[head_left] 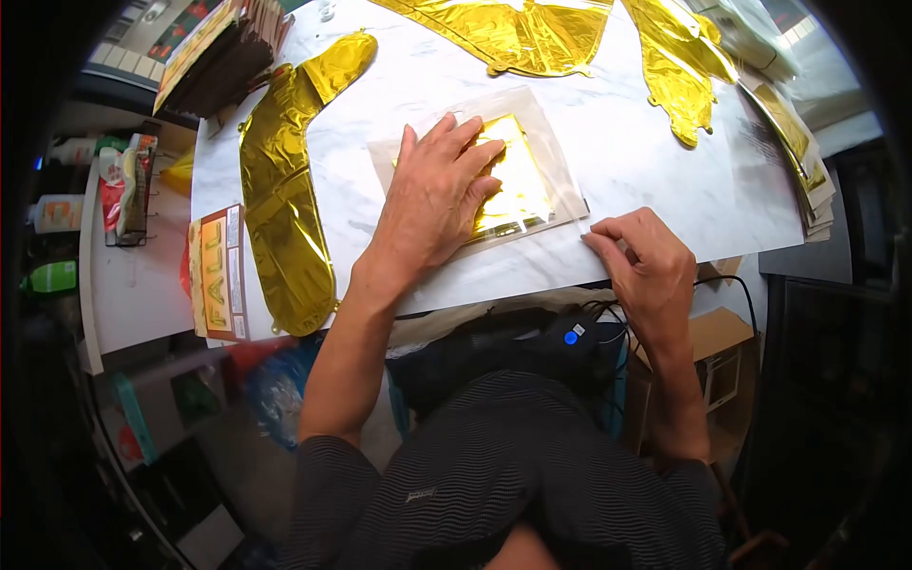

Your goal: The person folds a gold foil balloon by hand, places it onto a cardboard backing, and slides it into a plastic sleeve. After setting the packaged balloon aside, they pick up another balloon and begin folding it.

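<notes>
Here the packet (532, 180) lies under left hand (437, 195)

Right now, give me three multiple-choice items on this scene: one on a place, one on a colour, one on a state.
1. Where does the left hand lie?
A. on the bag
B. on a laptop
C. on a cup

2. What colour is the foil in the bag?
A. silver
B. gold
C. red

3. How is the right hand?
A. flat and open
B. fingers curled at the bag's corner
C. holding scissors

1 A: its palm lies flat over the clear bag.
2 B: the folded sheet shines gold.
3 B: its fingertips pinch at the bag's near right corner.
</notes>
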Demonstrator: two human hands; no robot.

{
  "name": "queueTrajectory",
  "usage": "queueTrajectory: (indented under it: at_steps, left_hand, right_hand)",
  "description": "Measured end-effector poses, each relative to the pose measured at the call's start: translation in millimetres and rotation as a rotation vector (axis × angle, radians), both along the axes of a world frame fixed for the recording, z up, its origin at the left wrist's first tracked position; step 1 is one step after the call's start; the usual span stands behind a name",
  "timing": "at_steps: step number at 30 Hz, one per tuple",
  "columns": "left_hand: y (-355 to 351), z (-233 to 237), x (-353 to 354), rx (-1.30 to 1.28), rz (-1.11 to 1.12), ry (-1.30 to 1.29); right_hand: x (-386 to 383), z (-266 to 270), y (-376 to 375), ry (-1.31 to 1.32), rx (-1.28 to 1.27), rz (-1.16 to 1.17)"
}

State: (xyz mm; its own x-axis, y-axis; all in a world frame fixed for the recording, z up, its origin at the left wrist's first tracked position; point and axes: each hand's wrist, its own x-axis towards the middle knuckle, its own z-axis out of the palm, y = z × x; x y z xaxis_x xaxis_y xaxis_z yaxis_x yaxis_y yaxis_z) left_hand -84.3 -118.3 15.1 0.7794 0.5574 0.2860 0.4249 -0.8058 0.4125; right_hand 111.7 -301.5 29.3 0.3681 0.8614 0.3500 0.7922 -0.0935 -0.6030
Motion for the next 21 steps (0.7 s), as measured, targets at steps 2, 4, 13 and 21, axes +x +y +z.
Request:
queueTrajectory:
  at_steps: [2, 4, 13, 21]
  left_hand:
    - [0, 0, 0, -0.004, -0.003, -0.009]
    - [0, 0, 0, -0.004, -0.005, -0.008]
    - [0, 3, -1, -0.002, -0.006, 0.010]
    - [-20, 23, 5, 0.151, -0.158, 0.075]
  right_hand:
    - [-2, -2, 8, -0.057, 0.019, -0.008]
    - [-1, -4, 14, -0.078, 0.020, -0.005]
    - [-6, -8, 21, -0.064, 0.012, -0.036]
    - [6, 2, 2, -0.103, 0.018, 0.109]
